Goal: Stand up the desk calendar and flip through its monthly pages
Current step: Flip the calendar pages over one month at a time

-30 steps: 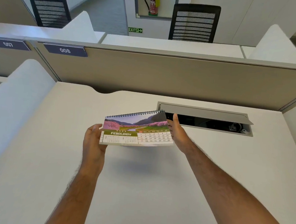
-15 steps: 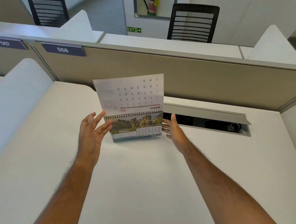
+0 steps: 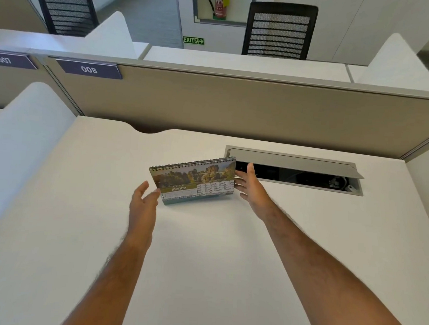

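Observation:
The spiral-bound desk calendar (image 3: 194,180) stands upright on the white desk (image 3: 202,262), showing the MARCH page with a rocky landscape photo. My left hand (image 3: 143,203) hovers at its lower left corner, fingers spread, holding nothing; whether a fingertip touches the calendar is unclear. My right hand (image 3: 252,187) is at the calendar's right edge, fingers extended and apart, with fingertips at or near that edge and no firm grip visible.
An open cable tray (image 3: 296,169) with a raised grey lid is set in the desk behind my right hand. A beige partition (image 3: 237,106) closes the far side, and a white curved divider (image 3: 21,138) stands on the left.
The February page swung up over the spiral and down behind, leaving March in front. The calendar went from held in the air to standing on the desk. Both hands opened.

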Available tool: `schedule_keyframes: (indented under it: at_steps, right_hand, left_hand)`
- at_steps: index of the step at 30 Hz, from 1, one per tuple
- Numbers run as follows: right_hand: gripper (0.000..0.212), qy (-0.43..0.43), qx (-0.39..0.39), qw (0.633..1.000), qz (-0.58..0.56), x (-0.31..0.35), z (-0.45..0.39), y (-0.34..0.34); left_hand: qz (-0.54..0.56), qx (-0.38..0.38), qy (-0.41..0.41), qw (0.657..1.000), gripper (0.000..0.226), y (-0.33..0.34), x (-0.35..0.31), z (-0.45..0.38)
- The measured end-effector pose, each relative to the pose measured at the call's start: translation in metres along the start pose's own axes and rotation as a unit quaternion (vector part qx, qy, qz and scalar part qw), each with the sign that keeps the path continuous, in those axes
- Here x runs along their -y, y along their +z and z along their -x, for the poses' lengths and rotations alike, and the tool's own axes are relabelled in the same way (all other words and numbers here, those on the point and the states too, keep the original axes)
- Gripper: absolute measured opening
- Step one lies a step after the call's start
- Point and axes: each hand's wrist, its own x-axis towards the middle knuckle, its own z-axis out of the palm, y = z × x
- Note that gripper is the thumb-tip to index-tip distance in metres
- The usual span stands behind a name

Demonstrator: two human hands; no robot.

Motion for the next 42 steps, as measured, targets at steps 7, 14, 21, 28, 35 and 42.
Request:
schedule_keyframes:
  at_steps: [7,14,21,28,35,42]
  right_hand:
    - [0.078,0.003,-0.001,1.000,0.011,-0.003,-0.001,-0.001]
    - [0.077,0.004,-0.006,1.000,0.012,-0.003,0.000,0.001]
    - [0.071,0.003,-0.006,1.000,0.013,-0.001,0.003,0.002]
    - [0.069,0.004,-0.010,1.000,0.019,0.002,0.005,0.003]
    - [0.072,0.003,-0.010,1.000,0.023,0.001,0.006,0.003]
    - [0.076,0.001,-0.001,1.000,0.004,0.002,0.009,0.003]
  left_hand:
    - [-0.037,0.086,-0.003,0.996,0.050,0.008,0.011,0.017]
    - [-0.091,-0.017,-0.019,0.996,0.054,0.008,0.012,0.024]
    - [-0.083,-0.063,0.019,0.994,0.015,0.004,0.009,0.025]
    - [-0.077,-0.029,0.010,0.997,0.012,-0.001,0.008,0.025]
    - [-0.047,0.057,-0.005,0.997,0.030,-0.003,0.000,0.027]
    - [0.100,0.094,-0.025,0.990,0.066,-0.015,-0.017,0.027]
